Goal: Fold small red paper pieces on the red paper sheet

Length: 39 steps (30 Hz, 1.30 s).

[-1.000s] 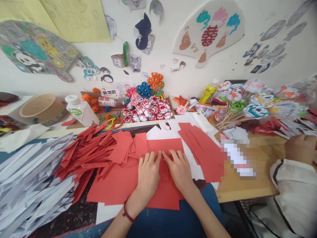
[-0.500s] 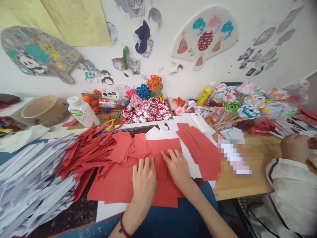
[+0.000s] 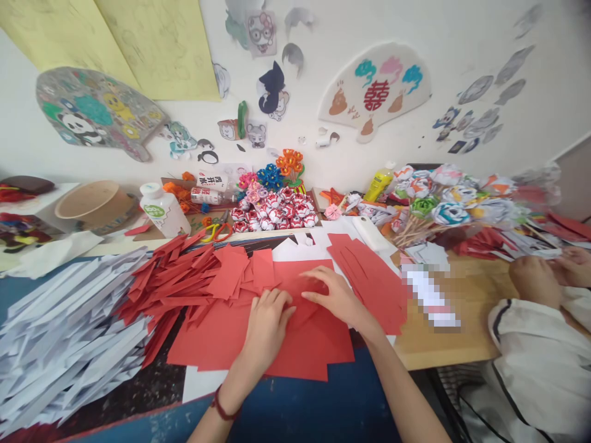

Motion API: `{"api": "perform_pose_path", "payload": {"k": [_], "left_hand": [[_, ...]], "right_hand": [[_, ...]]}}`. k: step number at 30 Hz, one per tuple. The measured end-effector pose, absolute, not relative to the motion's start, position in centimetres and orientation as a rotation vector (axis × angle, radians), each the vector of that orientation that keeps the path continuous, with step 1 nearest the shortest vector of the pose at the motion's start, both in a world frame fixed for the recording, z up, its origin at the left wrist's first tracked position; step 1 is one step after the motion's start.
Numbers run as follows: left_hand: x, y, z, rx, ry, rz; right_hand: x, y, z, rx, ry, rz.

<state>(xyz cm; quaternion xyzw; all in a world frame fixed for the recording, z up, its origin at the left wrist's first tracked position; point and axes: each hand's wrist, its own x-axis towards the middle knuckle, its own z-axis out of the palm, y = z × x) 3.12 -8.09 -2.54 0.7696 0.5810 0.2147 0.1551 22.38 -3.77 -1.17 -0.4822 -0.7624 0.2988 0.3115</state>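
Large red paper sheets (image 3: 221,338) lie layered at the middle of the table. Over them, my left hand (image 3: 271,317) has its fingers curled, with the thumb apart, near a smaller red piece whose outline is hard to make out. My right hand (image 3: 330,292) is just to the right, its fingers bent and spread from the thumb, blurred at the tips; nothing shows in its grasp. Small red rectangles (image 3: 263,268) lie beyond my left hand. Folded red strips (image 3: 170,286) are heaped to the left, beside a large pile of folded white strips (image 3: 78,332).
Another red paper stack (image 3: 369,283) lies to the right. Along the wall stand a white bottle (image 3: 165,212), scissors (image 3: 217,231), red-and-white paper flowers (image 3: 277,212) and a flower bouquet (image 3: 450,212). A person's hands (image 3: 538,280) are at the right, over a wooden table (image 3: 475,307).
My hands have lifted from lying flat on the small red piece, their fingers now bent. My right hand's thumb and fingers have parted. The camera view has shifted slightly.
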Motion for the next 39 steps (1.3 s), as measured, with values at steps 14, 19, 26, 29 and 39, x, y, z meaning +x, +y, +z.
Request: {"api": "perform_pose_path", "payload": {"k": [14, 19, 26, 29, 39], "left_hand": [[1.6, -5.5, -1.8, 1.829, 1.352, 1.133], [2.8, -4.6, -2.4, 1.660, 1.402, 1.046], [3.9, -4.4, -3.2, 1.945, 1.463, 0.868], [3.9, -4.5, -3.4, 1.876, 1.677, 0.774], [4.9, -5.2, -4.2, 2.016, 1.845, 0.719]], "right_hand": [[22.8, -6.5, -1.9, -1.327, -1.653, 0.972], [23.1, -6.8, -2.7, -1.393, -1.605, 1.150], [21.4, -5.9, -3.9, -1.402, -1.416, 1.131], [20.6, -5.7, -4.4, -1.463, -1.291, 1.110], [18.9, -5.0, -3.8, -1.836, -1.659, 0.514]]}}
